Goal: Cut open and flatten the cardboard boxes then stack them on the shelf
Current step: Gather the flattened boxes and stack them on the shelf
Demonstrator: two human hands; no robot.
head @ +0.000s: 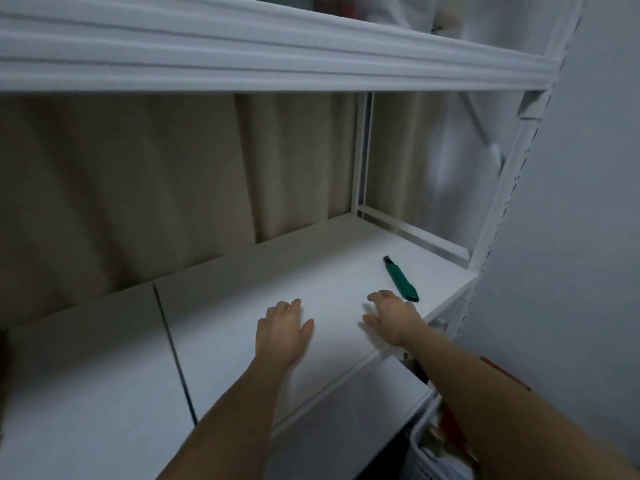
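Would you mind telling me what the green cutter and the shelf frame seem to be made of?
Green cutter: apparently matte plastic, evenly coloured, with a dark tip. Shelf frame: probably white-painted metal, judging by its thin perforated upright.

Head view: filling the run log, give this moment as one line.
left hand: open, flat on shelf | right hand: open, beside green cutter | cutter: untouched | boxes: none visible
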